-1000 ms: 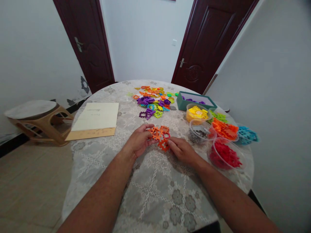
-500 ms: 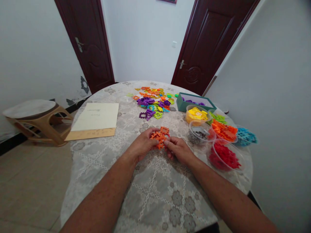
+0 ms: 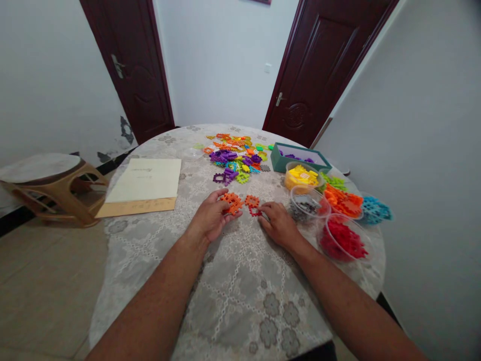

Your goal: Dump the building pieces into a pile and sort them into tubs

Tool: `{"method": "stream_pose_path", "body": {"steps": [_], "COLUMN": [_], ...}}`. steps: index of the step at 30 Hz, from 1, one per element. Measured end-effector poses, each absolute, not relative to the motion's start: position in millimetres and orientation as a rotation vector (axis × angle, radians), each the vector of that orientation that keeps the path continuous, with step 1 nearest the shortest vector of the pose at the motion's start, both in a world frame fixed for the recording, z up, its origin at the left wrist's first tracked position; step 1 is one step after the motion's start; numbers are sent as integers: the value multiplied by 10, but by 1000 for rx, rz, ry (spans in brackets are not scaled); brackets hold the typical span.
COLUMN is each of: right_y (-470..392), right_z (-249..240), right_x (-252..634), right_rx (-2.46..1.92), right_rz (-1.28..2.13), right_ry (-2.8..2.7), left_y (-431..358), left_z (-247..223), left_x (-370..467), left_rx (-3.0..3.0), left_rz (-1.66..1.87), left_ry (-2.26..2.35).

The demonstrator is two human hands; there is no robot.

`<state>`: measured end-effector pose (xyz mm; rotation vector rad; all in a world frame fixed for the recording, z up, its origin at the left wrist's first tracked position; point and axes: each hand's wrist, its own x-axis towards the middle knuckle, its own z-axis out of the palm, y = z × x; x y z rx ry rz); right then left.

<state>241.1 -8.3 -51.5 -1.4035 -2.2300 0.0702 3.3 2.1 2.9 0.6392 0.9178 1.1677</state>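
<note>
My left hand (image 3: 214, 215) is closed around orange toothed plastic building pieces (image 3: 232, 202), which look joined together. My right hand (image 3: 277, 221) rests low over the table, with its fingers curled and their tips at the edge of a red square building piece (image 3: 254, 211) with an open middle. Just behind that red piece sits another orange toothed piece (image 3: 252, 201); whether the two are joined I cannot tell. A narrow gap separates the pieces in my left hand from this pair.
A mixed heap of coloured pieces (image 3: 231, 158) lies at the back. Tubs of yellow (image 3: 302, 175), grey (image 3: 306, 204), red (image 3: 345, 240), orange (image 3: 342, 200) and blue pieces (image 3: 376, 209) stand right, beside a green box (image 3: 278, 161). Paper sheets (image 3: 145, 180) lie left.
My left hand has moved left, carrying the joined orange pieces away from my right hand. The red piece and the other orange piece now show apart from them, beside my right fingertips.
</note>
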Motion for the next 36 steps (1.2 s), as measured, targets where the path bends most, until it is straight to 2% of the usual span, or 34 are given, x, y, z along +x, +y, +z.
{"method": "stream_pose_path", "body": {"steps": [4,13,22,26,30,36], "right_y": [-102,-244,-306,-298,-192,-10], "right_z": [-506,-358,-357,-341,-428,-696], "right_x": [2382,2280,2107,2085,2193,2342], "right_rx": [-1406,-1083,-980,-911,-1104,-1563], "right_rz": [125,409,183,181,114,-43], "right_ry": [-2262,-2106,-2050,-2080,-1981,-2161], "left_y": [39,13,-76,-113,-99,-45], "left_z": [9,3,-15,-31,-41,-35], "left_x": [30,42,97,125,118,66], "left_rx": [632,649,770,867,841,775], "left_rz": [1188,1107,929,861,894,1032], "left_ry": [914,889,823,777,809,845]}}
